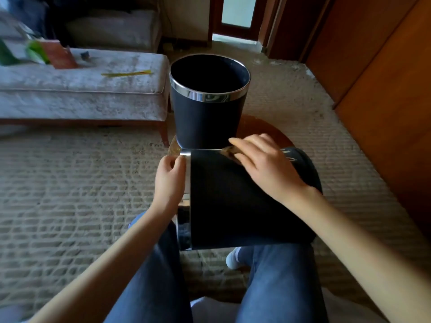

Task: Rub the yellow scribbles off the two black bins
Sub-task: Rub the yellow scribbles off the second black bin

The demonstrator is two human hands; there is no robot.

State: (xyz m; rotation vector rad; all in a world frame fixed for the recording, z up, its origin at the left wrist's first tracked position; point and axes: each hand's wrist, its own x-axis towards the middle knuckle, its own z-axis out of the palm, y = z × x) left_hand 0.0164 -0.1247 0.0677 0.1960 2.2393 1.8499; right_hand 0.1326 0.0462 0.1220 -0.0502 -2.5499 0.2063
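A black bin (233,206) with a chrome rim lies on its side across my lap, its mouth facing left. My left hand (169,180) grips that chrome rim at its upper left. On the bin's upper wall my right hand (261,164) presses a small brownish cloth (229,151) with its fingers laid over it. Pale marks show on the bin's base end at the right, too blurred to read. The second black bin (207,113) stands upright just beyond, on a low round wooden table (263,130). No yellow scribble shows on the faces turned toward me.
A grey upholstered bench (81,85) stands at the left with a yellow strip (127,73), papers and a green item on it. Wooden panels (384,78) run along the right. Patterned carpet (70,183) covers the floor. A doorway is at the back.
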